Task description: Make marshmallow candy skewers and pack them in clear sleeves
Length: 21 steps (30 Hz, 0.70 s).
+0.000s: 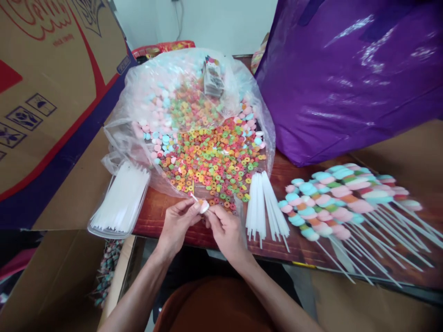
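Ahead of the left hand (pixel 176 224) and right hand (pixel 227 229), multicoloured candy rings (pixel 214 159) and round pink-and-blue marshmallows (pixel 166 139) lie in a clear plastic bag (pixel 138 85) on the brown wooden table (pixel 152 216). Left of the left hand lies a clear pouch (pixel 107 234) of slim white sticks (pixel 122 198); farther left, a large brown cardboard box (pixel 58 83). Right of the right hand lie loose white sticks (pixel 256 203), then pastel candy skewers (pixel 323 201), a shiny purple bag (pixel 346 87) behind them.
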Motion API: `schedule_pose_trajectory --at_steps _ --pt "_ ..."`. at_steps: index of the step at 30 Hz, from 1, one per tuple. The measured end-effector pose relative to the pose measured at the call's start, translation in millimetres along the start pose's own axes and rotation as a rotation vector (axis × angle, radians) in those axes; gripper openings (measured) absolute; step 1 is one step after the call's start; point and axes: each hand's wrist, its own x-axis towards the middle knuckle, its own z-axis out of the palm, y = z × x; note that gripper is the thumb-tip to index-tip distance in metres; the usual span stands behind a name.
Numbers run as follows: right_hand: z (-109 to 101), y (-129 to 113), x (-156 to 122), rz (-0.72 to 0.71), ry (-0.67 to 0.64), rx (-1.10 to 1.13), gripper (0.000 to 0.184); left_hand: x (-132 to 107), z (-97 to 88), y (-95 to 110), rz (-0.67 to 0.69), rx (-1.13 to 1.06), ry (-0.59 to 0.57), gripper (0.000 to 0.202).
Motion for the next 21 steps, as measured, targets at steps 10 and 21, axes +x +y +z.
schedule_pose_trajectory --at_steps 10,21 --pt "-1 17 0 0.008 0.116 -0.045 0.026 106 -54.2 62 0.703 0.921 0.487 0.024" --pt "-1 18 2 0.009 0.086 -0.092 0.025 170 -49.0 87 0.552 1.244 0.493 0.023"
